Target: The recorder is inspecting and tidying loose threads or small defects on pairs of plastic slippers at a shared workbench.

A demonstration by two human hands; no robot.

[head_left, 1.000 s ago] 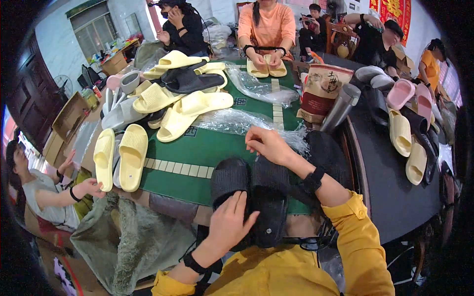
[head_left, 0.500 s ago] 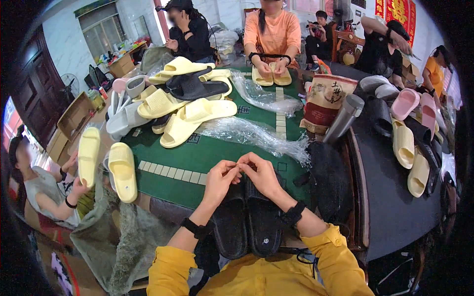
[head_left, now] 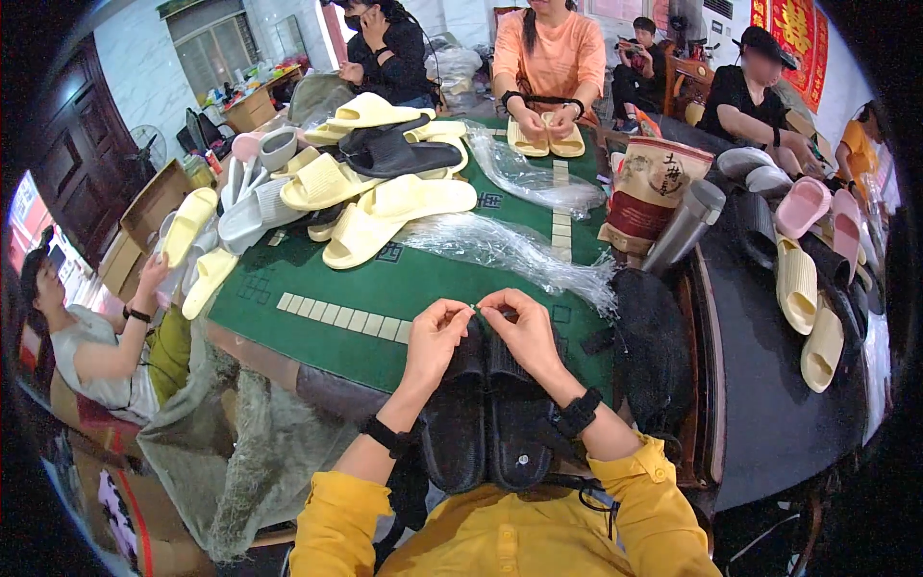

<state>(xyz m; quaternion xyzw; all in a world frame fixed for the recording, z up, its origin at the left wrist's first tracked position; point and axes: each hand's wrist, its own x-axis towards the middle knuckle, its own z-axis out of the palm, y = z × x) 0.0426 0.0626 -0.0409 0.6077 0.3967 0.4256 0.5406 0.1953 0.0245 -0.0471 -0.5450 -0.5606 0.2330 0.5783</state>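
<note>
- Black foam slippers [head_left: 486, 413], a pair laid side by side soles-up or close to it, rest against your lap with their toe ends on the edge of the green felt table [head_left: 404, 288].
- Your left hand [head_left: 435, 332] has thumb and forefinger closed in a pinch over the toe ends; your right hand [head_left: 524, 327] pinches the same way, fingertips nearly meeting the left.
- Between the two pinches sits something small and pale; it is too fine to tell whether it is a tie, a tag or a thread.
- Judgement: the step in hand looks like fastening the pair together at the toes. Keep both slippers flush and aligned while the fingers work, so the pair does not skew.
- Hold the pinch close to the slipper edge; a long free end would be hard to control.
- Let your wrists rest on the slippers to pin them down; both carry dark wristbands.
- Just beyond your hands: crumpled clear plastic bags [head_left: 510, 245] on the felt, near enough to reach.
- Further out: pile of pale yellow slippers [head_left: 375, 207] with one black slipper on top, a brown paper bag [head_left: 654, 188] and a steel flask [head_left: 685, 226] to the right.
- Other people sit round the table; one opposite, in orange, holds a yellow pair.
</note>
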